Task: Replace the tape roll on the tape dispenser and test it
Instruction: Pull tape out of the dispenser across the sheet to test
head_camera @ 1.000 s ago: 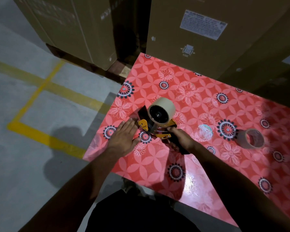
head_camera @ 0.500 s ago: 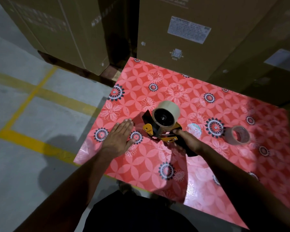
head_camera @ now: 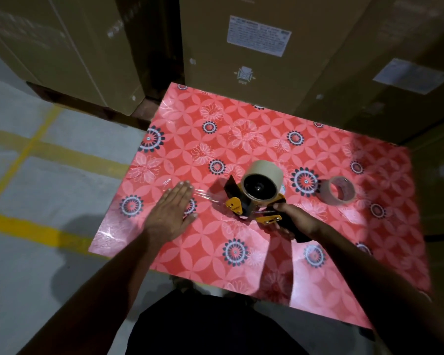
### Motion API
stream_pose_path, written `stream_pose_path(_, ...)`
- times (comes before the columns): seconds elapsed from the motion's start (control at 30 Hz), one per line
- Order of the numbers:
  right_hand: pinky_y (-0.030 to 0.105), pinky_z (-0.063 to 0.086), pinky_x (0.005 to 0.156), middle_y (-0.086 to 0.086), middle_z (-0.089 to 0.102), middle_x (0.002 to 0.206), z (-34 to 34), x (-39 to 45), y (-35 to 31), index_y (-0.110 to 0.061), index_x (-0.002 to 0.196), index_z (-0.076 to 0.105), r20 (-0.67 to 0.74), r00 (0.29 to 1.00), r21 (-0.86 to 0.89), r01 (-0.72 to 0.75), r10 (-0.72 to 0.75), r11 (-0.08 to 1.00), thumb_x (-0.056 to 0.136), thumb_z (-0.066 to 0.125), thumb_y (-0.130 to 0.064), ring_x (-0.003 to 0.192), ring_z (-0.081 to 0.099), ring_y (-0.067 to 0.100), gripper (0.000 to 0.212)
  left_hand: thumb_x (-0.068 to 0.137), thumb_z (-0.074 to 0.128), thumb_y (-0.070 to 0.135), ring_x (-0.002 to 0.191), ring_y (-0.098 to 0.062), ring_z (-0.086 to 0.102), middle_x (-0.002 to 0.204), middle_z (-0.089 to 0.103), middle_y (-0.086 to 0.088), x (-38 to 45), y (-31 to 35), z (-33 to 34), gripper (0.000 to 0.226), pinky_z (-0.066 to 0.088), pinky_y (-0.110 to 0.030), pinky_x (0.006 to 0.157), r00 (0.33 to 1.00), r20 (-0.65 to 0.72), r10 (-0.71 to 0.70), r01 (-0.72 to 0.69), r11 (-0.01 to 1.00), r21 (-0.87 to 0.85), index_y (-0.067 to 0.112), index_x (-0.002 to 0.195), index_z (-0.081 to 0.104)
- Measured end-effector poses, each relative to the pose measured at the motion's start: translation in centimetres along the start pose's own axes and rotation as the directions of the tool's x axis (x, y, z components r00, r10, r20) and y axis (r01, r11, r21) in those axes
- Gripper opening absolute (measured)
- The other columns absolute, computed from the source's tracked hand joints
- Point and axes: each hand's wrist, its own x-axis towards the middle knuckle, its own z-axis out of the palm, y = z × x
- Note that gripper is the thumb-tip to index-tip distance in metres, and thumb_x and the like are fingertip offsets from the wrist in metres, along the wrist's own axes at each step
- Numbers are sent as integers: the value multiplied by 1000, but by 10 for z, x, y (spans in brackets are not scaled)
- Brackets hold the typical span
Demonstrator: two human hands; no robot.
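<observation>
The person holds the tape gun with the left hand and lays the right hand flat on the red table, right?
Swapped. The head view shows the right hand gripping the tape gun, while the left hand lies flat on the red table.

No text can be read: the white label [head_camera: 259, 35] on the cardboard box [head_camera: 254, 62] beyond the fingertips carries print too small to make out, a second label [head_camera: 412, 76] is blurred, and the marking on the tape dispenser [head_camera: 251, 201] plate is illegible.
</observation>
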Motion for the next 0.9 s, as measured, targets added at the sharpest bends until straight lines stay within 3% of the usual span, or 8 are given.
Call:
stream_pose_path(0.1,23,29,37,17,41,64,-10,-11,9,5,75,59,-12,1000,47,-16,16,999,77,54,-68,36,35,18,73,102,20,64,157,-26,0,168,2,-11,5,19,-3,83,5,-45,127,999,22,-41,41,999,-2,8,161,5)
stream_pose_path(0.23,22,29,38,22,43,71,-5,-12,4,3,82,62,10,999,46,52,-53,998,81,53,-66,37,35,18,69,102,8,66,156,-28,-7,167,-8,-12,11,59,9,81,-5,-44,125,997,80,20,-23,999,43,9,159,-4)
stream_pose_path(0.33,22,27,38,27,44,78,-13,-19,11,12,92,60,-7,998,22,59,-58,998,78,60,-70,39,34,19,83,102,11,65,155,-25,-10,168,-9,-9,14,57,8,79,-7,-43,124,997,74,19,-20,1000,18,13,159,-6)
stream_pose_path(0.43,20,28,36,24,46,69,-35,-32,26,24,105,51,-41,997,36,72,-70,997,71,67,-69,36,38,17,101,102,16,66,156,-24,-6,169,-3,-10,11,57,9,82,0,-44,126,999,40,18,-19,1000,13,12,160,-1)
stream_pose_path(0.53,21,29,36,18,49,65,-46,-39,27,13,96,61,-42,997,55,65,-62,996,75,59,-63,36,39,17,78,101,18,67,156,-27,-8,168,-4,-13,17,80,5,86,-4,-43,126,998,66,15,-16,1000,9,8,160,-2)
stream_pose_path(0.67,24,28,39,16,50,58,-41,-37,21,7,81,63,-29,997,5,74,-74,997,80,57,-60,39,38,22,67,102,9,66,156,-28,-3,169,2,-15,26,117,11,83,-16,-41,120,964,232,126,-162,976,143,7,159,2)
stream_pose_path(0.77,26,29,42,12,49,51,-47,-42,27,18,91,60,-35,996,-54,78,-80,996,79,59,-60,40,38,21,78,101,11,67,156,-29,1,168,8,-17,27,122,14,85,-12,-42,122,975,189,115,-143,980,138,4,158,13)
stream_pose_path(0.9,23,28,40,7,48,45,-70,-65,31,6,80,64,-150,983,-201,74,-106,977,73,58,-66,39,39,20,73,102,20,65,157,-24,-7,169,-2,-11,26,117,22,83,4,-46,128,983,63,174,-179,981,76,9,161,2)
